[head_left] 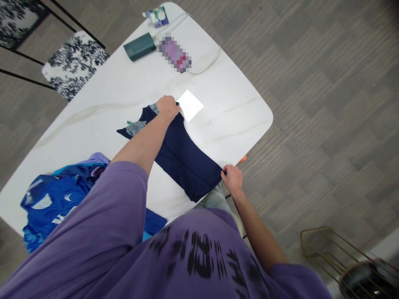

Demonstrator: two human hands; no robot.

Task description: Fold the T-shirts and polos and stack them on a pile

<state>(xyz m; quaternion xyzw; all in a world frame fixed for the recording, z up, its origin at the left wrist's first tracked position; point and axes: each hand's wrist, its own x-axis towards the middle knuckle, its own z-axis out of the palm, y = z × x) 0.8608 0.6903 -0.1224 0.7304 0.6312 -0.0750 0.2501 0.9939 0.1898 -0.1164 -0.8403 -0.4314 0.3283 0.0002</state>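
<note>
A dark navy top [187, 158] with grey patterned patches at its far end lies on the white table [93, 120], its near end by the table edge in front of me. My left hand [168, 107] is closed on the far end of this top, near the shoulder part, with the fingertips partly hidden. Down at the near right corner, my right hand [232, 177] pinches the hem between thumb and fingers. Between the two hands the cloth runs in a long, narrow shape with a crease along it.
A pile of blue jerseys [68, 191] lies at the table's left. Toward the far end are a dark green power bank [140, 46], a blurred-out phone [175, 54] with a cable and a small packet [158, 16]. A patterned chair [75, 66] stands left; a gold wire rack [330, 245] stands right.
</note>
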